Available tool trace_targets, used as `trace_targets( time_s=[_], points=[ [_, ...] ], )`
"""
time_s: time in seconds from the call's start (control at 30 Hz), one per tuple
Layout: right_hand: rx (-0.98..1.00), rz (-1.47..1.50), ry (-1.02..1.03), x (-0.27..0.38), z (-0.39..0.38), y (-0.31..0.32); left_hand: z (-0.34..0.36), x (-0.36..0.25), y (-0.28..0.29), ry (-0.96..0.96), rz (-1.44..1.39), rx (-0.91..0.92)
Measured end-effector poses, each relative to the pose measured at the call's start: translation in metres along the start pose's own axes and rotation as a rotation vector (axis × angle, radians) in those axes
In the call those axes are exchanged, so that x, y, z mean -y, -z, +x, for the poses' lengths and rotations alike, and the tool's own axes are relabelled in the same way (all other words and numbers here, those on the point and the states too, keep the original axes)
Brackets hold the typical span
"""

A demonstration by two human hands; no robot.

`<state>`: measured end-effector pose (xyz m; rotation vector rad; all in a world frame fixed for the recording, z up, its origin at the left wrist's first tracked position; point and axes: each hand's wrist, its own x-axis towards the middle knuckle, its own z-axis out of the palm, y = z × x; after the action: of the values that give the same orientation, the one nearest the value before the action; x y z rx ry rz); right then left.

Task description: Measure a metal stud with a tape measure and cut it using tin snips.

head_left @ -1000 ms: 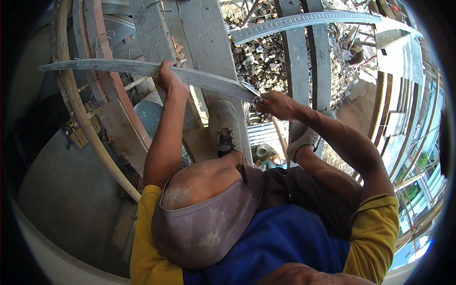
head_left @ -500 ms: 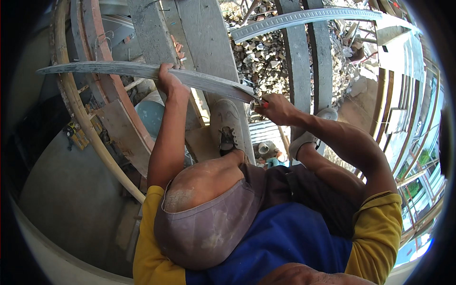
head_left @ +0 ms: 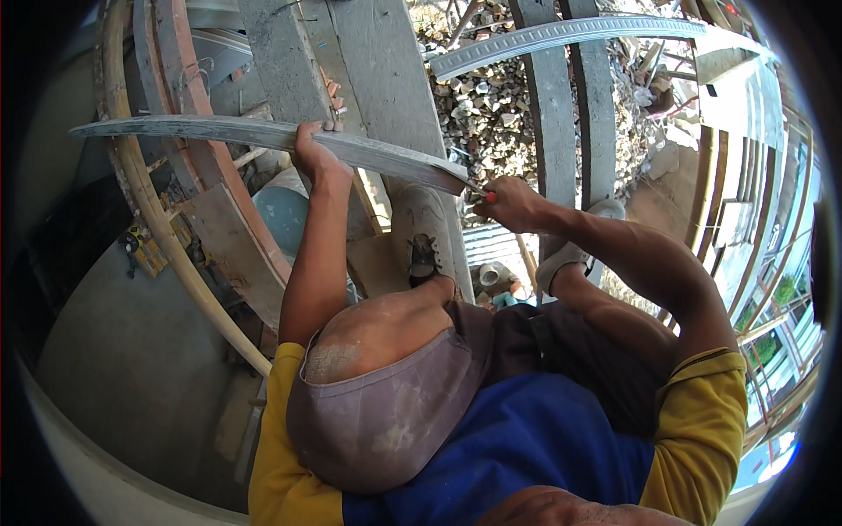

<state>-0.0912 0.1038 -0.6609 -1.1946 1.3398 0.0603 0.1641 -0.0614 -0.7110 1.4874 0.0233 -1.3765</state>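
Long grey strip [head_left: 228, 131] is held crosswise, left end lying over a wooden pole [head_left: 134, 167]. Near mid-length it is gripped by the left hand [head_left: 320, 156], fingers wrapped over the far edge. Strip's right end sits just left of the right hand [head_left: 516, 206], which is closed around a red-handled tool [head_left: 490, 197], tip at that end. Versus a second ago: spread blades were visible, now a narrow tip; left grip unchanged.

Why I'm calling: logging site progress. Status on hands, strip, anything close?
Left hand gripping long grey strip. Right hand closed on red-handled tool at strip's right end. Left shoe close below strip in view; contact unclear.
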Motion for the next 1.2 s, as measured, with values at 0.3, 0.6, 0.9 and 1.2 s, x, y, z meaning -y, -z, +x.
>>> trace_targets(
  time_s=[0.3,0.6,0.9,1.2],
  points=[
    [0.018,0.058,0.16,-0.007,-0.01,0.027,-0.003,-0.004,0.0,0.029,-0.009,0.13],
    [0.088,-0.181,0.057,-0.05,-0.036,0.034,0.007,-0.01,0.011,-0.003,-0.023,0.108],
    [0.382,0.063,0.103,-0.035,-0.001,0.047,0.004,-0.03,0.012,-0.024,-0.015,0.151],
    [0.599,0.082,0.203,0.011,0.018,0.062,-0.002,-0.025,0.022,-0.018,-0.049,0.224]
  ],
)
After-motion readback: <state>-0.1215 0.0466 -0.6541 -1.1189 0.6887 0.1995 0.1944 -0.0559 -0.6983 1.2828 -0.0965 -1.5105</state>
